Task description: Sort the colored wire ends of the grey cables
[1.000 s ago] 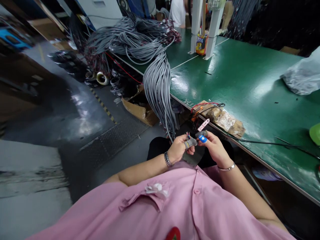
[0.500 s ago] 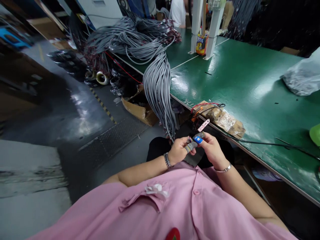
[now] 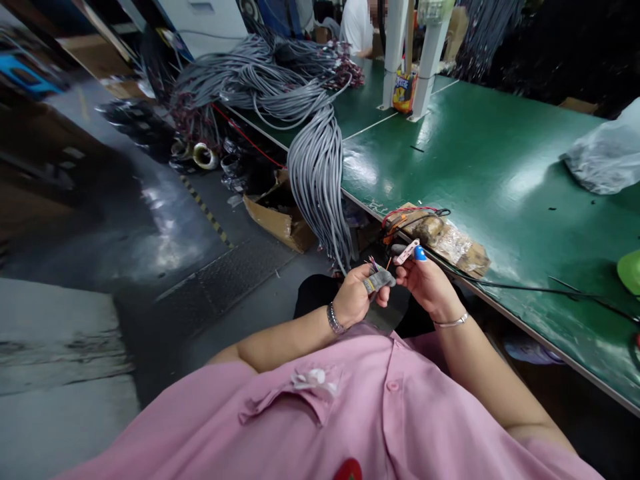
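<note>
My left hand (image 3: pixel 356 293) is closed around the end of a grey cable. Thin coloured wires (image 3: pixel 373 264) fan out above its fingers, and a grey cot covers the index finger. Just to the right, my right hand (image 3: pixel 425 283) has a blue cover on the thumb. Its thumb and covered index finger close on a small pink strip (image 3: pixel 407 252) with dark marks, at the bench edge. A single orange wire (image 3: pixel 389 263) stands up between the hands. A thick bundle of grey cables (image 3: pixel 320 180) hangs off the bench toward my lap.
On the green bench (image 3: pixel 500 160) lies a wooden block (image 3: pixel 450 240) wrapped in clear tape, with red and black leads. A black cable runs right from it. A plastic bag (image 3: pixel 607 150) lies at right. An open carton (image 3: pixel 280 223) stands below. A person in white (image 3: pixel 355 27) is behind.
My right hand has moved up and away from my left hand to the pink strip. My left hand stays nearly in place, its wires now more exposed.
</note>
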Demonstrator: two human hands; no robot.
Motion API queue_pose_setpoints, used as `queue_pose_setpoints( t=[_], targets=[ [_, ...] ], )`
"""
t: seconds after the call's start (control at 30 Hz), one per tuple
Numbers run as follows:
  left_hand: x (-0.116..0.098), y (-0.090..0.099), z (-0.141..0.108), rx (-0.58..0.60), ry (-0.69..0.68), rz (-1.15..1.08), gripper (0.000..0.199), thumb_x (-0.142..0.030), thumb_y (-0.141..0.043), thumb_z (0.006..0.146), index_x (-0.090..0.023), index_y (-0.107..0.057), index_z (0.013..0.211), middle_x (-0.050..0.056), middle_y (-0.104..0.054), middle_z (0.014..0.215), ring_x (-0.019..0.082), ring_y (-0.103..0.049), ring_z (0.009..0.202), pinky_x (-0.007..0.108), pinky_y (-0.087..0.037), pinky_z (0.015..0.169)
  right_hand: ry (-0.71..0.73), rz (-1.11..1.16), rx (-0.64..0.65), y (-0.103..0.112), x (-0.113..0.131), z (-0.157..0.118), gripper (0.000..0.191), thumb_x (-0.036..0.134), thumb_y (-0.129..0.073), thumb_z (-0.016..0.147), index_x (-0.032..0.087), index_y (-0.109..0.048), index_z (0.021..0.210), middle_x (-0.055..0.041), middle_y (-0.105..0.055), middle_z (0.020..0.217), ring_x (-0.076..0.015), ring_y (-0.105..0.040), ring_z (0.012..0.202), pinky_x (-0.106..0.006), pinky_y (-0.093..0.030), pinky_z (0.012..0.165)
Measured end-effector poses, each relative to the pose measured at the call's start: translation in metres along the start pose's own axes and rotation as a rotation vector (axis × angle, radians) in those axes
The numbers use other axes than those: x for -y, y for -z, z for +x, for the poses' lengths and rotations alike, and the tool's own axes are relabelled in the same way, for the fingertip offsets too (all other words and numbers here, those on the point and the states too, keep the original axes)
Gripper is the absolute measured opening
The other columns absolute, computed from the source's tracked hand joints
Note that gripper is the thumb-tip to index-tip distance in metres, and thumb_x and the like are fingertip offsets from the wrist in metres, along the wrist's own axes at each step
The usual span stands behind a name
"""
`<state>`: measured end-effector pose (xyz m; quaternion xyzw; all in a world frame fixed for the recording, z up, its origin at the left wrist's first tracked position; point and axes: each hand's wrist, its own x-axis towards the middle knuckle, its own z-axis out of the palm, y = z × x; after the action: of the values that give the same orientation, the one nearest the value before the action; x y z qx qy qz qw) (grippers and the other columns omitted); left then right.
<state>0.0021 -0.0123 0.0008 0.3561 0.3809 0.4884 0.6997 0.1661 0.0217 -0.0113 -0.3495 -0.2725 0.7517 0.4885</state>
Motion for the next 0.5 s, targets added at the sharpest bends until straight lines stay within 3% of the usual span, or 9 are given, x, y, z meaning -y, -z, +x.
queue_pose_setpoints(
  t=[0.1, 0.2, 0.27, 0.4, 0.5],
  targets=[
    [-0.002, -0.003, 0.001, -0.032, -0.003, 0.012, 0.028, -0.039, -0.072, 0.074, -0.012, -0.065, 0.076, 0.000, -0.059, 0.051, 0.009, -0.051, 0.041, 0.020, -0.042, 0.041, 0.210, -0.184, -0.129, -0.004, -0.005, 0.002, 0.033, 0.051, -0.070, 0.077, 0.019, -0.064, 0.077, 0.0022, -0.057, 0.064, -0.0067, -0.042, 0.051, -0.020, -0.040, 0.049],
    [-0.003, -0.005, 0.002, -0.053, 0.009, 0.020, 0.030, -0.041, -0.073, 0.073, -0.012, -0.065, 0.076, 0.000, -0.059, 0.052, 0.009, -0.051, 0.042, 0.021, -0.042, 0.041, 0.397, -0.310, -0.277, -0.002, -0.012, 0.005, 0.037, 0.056, -0.061, 0.083, 0.019, -0.064, 0.075, 0.0027, -0.054, 0.058, -0.0073, -0.041, 0.049, -0.021, -0.037, 0.048],
    [-0.002, -0.007, 0.003, -0.061, 0.021, 0.025, 0.032, -0.042, -0.074, 0.071, -0.012, -0.065, 0.075, 0.000, -0.059, 0.052, 0.009, -0.051, 0.042, 0.020, -0.042, 0.041, 0.356, -0.264, -0.263, -0.002, -0.013, 0.007, 0.043, 0.062, -0.057, 0.083, 0.020, -0.064, 0.078, 0.0015, -0.058, 0.064, -0.0085, -0.045, 0.052, -0.022, -0.040, 0.050],
    [0.001, -0.008, 0.005, -0.070, 0.038, 0.036, 0.032, -0.042, -0.074, 0.071, -0.012, -0.063, 0.074, 0.000, -0.059, 0.052, 0.009, -0.051, 0.042, 0.021, -0.042, 0.041, 0.135, -0.018, -0.126, -0.004, -0.009, 0.013, 0.047, 0.066, -0.063, 0.075, 0.020, -0.065, 0.085, 0.0002, -0.061, 0.072, -0.0099, -0.049, 0.057, -0.023, -0.046, 0.053],
    [0.003, -0.008, 0.007, -0.071, 0.049, 0.049, 0.032, -0.042, -0.073, 0.071, -0.012, -0.062, 0.074, 0.000, -0.059, 0.053, 0.009, -0.051, 0.042, 0.021, -0.042, 0.042, 0.137, 0.072, -0.149, -0.008, -0.006, 0.014, 0.042, 0.061, -0.070, 0.072, 0.020, -0.064, 0.081, 0.0005, -0.061, 0.072, -0.0100, -0.050, 0.058, -0.022, -0.047, 0.053]
  ],
)
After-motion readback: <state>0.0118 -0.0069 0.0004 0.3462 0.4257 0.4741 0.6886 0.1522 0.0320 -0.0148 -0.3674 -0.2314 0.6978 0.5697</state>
